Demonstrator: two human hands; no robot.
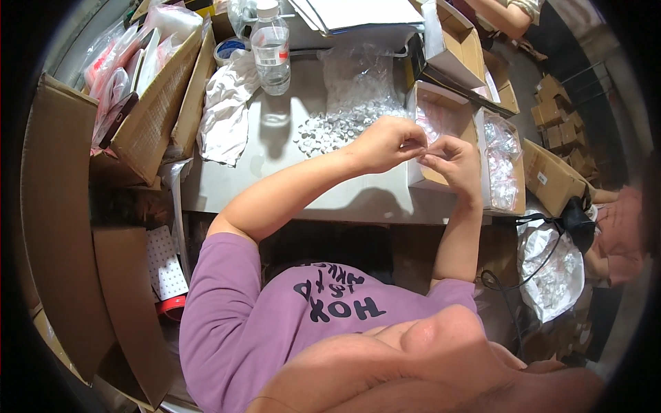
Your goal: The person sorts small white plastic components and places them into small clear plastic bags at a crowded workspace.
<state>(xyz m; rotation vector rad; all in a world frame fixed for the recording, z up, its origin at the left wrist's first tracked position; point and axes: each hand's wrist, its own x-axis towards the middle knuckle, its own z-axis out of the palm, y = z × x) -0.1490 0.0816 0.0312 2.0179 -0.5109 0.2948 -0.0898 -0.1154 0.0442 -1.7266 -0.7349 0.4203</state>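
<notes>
My left hand (390,146) and my right hand (456,164) meet above the front edge of an open white cardboard box (425,180). The fingers of each are pinched, with the tips almost touching. Whatever lies between them is too small to make out. Clear packets with pink marks (434,118) fill part of this box, behind my fingers. To the left of my left hand, a heap of small white plastic pieces (322,135) spreads over the grey table (303,193). A clear plastic bag (358,72) holding more of them lies just behind.
Right of the box stands another box of clear packets (502,175). A water bottle (270,58) and a crumpled white cloth (228,113) are at the back left. Tall cartons (155,117) flank the left side. A white sack (551,268) sits at right, near another person's arm.
</notes>
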